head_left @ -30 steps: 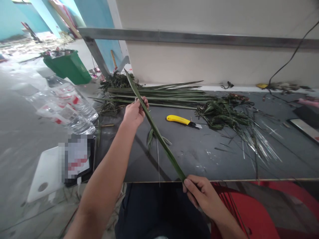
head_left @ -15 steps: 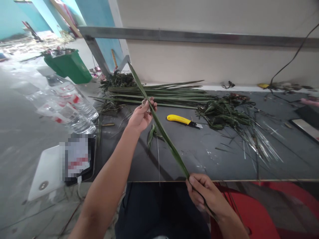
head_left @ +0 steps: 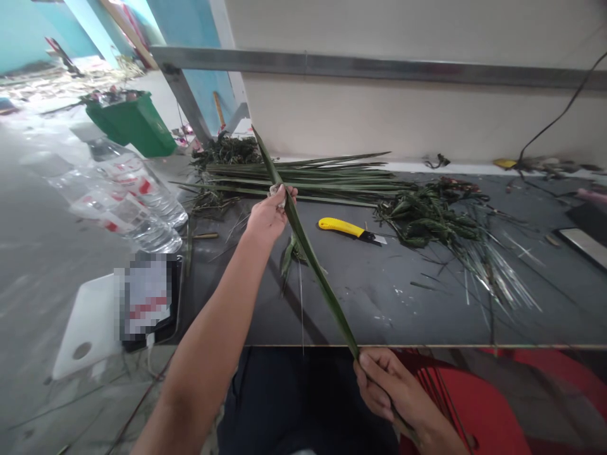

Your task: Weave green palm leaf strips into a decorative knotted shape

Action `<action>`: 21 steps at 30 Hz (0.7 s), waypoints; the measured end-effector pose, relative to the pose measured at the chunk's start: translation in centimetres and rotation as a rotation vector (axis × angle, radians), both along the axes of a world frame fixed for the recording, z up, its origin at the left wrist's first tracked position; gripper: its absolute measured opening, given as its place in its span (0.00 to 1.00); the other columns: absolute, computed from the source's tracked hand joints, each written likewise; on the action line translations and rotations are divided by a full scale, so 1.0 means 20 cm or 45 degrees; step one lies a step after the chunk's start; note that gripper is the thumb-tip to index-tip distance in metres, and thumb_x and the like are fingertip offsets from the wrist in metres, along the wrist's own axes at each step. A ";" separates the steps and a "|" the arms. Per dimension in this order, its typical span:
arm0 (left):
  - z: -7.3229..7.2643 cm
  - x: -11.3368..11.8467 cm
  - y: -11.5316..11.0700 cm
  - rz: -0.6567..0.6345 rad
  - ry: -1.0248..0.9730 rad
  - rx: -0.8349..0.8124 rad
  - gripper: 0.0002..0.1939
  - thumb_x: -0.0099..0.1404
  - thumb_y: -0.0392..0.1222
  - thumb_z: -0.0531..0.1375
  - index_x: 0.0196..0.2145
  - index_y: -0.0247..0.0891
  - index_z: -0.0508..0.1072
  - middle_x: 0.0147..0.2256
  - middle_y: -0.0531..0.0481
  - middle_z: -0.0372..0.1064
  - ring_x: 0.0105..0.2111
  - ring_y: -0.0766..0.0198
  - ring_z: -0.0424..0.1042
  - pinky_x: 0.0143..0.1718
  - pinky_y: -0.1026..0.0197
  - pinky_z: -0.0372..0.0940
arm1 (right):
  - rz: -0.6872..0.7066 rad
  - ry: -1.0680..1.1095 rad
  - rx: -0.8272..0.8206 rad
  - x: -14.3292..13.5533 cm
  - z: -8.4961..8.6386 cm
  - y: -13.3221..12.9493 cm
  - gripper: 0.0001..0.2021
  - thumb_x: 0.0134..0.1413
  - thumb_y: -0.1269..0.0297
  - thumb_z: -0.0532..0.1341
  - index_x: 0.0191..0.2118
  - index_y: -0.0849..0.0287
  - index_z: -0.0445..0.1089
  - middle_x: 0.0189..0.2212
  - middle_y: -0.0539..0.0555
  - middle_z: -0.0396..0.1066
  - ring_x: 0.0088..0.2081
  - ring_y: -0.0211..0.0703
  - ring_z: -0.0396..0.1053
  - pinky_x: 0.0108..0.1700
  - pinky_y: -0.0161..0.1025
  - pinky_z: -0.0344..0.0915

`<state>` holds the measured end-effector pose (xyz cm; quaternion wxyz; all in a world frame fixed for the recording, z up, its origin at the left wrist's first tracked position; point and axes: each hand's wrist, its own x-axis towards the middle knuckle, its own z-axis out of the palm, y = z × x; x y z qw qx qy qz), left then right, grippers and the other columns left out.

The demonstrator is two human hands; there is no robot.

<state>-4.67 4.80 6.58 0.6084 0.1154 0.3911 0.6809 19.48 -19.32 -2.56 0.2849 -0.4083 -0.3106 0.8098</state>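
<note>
A long green leaf strip (head_left: 320, 272) stretches diagonally between my two hands, above the dark tabletop. My left hand (head_left: 271, 215) pinches it near its pointed upper end, with a small pale wad (head_left: 276, 191), perhaps cloth, between the fingers. Close to the front edge of the table, my right hand (head_left: 386, 382) is closed round the lower part of the same strip. A yellow utility knife (head_left: 342, 227) with its blade out lies right of my left hand. Beneath the strip rests a small woven leaf piece (head_left: 290, 256). Behind my left hand is a pile of long leaf strips (head_left: 332, 177).
Woven leaf pieces (head_left: 427, 218) with thin clear stems (head_left: 497, 272) lie on the right of the table (head_left: 351, 316). Water bottles (head_left: 137, 215) and a phone (head_left: 152, 303) are at the left. A green bin (head_left: 135, 126) stands beyond; a red stool (head_left: 478, 404) is below right.
My left hand has shifted slightly up and right along with the strip's upper end. The strip has turned a little, while my right hand keeps nearly the same place.
</note>
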 end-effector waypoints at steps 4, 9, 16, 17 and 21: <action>-0.01 -0.03 0.07 0.098 -0.045 -0.037 0.12 0.71 0.27 0.58 0.29 0.32 0.72 0.25 0.49 0.73 0.26 0.69 0.74 0.35 0.67 0.72 | 0.011 -0.009 -0.032 0.05 0.00 -0.03 0.24 0.56 0.39 0.64 0.22 0.54 0.68 0.11 0.42 0.43 0.12 0.30 0.39 0.17 0.32 0.39; -0.03 -0.05 0.10 0.201 0.015 -0.051 0.09 0.71 0.28 0.59 0.32 0.32 0.72 0.24 0.50 0.74 0.26 0.68 0.76 0.35 0.67 0.73 | -0.002 0.032 -0.097 0.11 -0.03 -0.05 0.24 0.54 0.39 0.65 0.22 0.54 0.67 0.10 0.41 0.41 0.11 0.30 0.37 0.16 0.32 0.40; -0.07 -0.07 0.03 0.146 0.284 -0.039 0.13 0.75 0.43 0.57 0.36 0.31 0.73 0.31 0.41 0.79 0.33 0.59 0.81 0.45 0.56 0.75 | 0.052 0.041 -0.067 0.22 -0.07 -0.03 0.26 0.55 0.37 0.64 0.22 0.55 0.66 0.08 0.40 0.40 0.10 0.29 0.36 0.15 0.32 0.41; -0.07 -0.08 0.02 0.115 0.315 -0.021 0.13 0.75 0.44 0.57 0.36 0.31 0.73 0.31 0.41 0.79 0.34 0.58 0.81 0.46 0.56 0.75 | 0.061 -0.007 -0.031 0.23 -0.06 -0.02 0.26 0.57 0.38 0.62 0.22 0.55 0.66 0.08 0.41 0.42 0.10 0.30 0.37 0.16 0.32 0.42; -0.10 -0.10 0.00 -0.002 0.380 0.076 0.13 0.75 0.40 0.57 0.33 0.30 0.73 0.32 0.41 0.79 0.32 0.62 0.81 0.45 0.58 0.74 | 0.160 -0.393 0.222 0.27 0.03 0.01 0.20 0.63 0.41 0.57 0.32 0.52 0.68 0.11 0.43 0.54 0.13 0.35 0.49 0.20 0.35 0.51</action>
